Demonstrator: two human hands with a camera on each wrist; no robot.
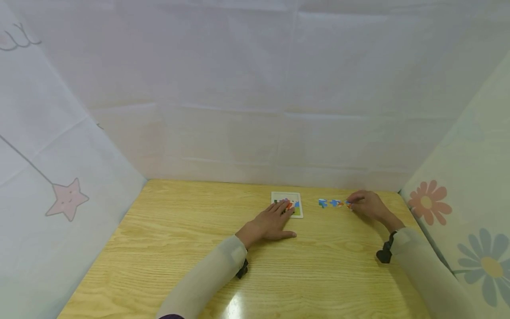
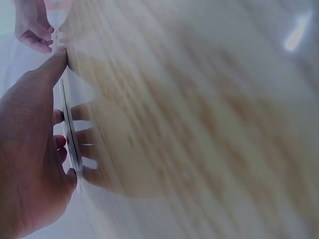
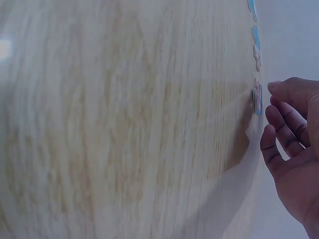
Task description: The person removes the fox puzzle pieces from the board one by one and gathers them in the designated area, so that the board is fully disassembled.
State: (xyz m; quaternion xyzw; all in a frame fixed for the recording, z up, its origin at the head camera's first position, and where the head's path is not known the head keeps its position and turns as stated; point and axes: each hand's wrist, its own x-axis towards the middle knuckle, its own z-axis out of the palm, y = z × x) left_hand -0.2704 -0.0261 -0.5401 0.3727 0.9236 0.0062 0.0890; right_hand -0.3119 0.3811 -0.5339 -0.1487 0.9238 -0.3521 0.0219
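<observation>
My left hand [image 1: 271,223] lies with spread fingers over a small white-framed puzzle board [image 1: 301,212] showing a colourful picture. From the left wrist, the board's thin edge [image 2: 70,134] appears under those fingers, while the thumb stretches along the table. Three loose puzzle pieces form a row to the right of the board: a blue and green piece [image 1: 322,203], a blue and orange piece [image 1: 334,203] and a rightmost piece [image 1: 349,204]. Loosely bent fingers of my right hand [image 1: 369,206] hover at that last piece [image 3: 258,97], which lies on the table in the right wrist view.
The wooden table [image 1: 179,230] has a white cloth wall [image 1: 223,146] along its back edge. Patterned cloth walls stand on both sides, the right one with a printed red flower [image 1: 426,202] close to my right arm. Black wrist cameras [image 1: 384,253] hang under the sleeves.
</observation>
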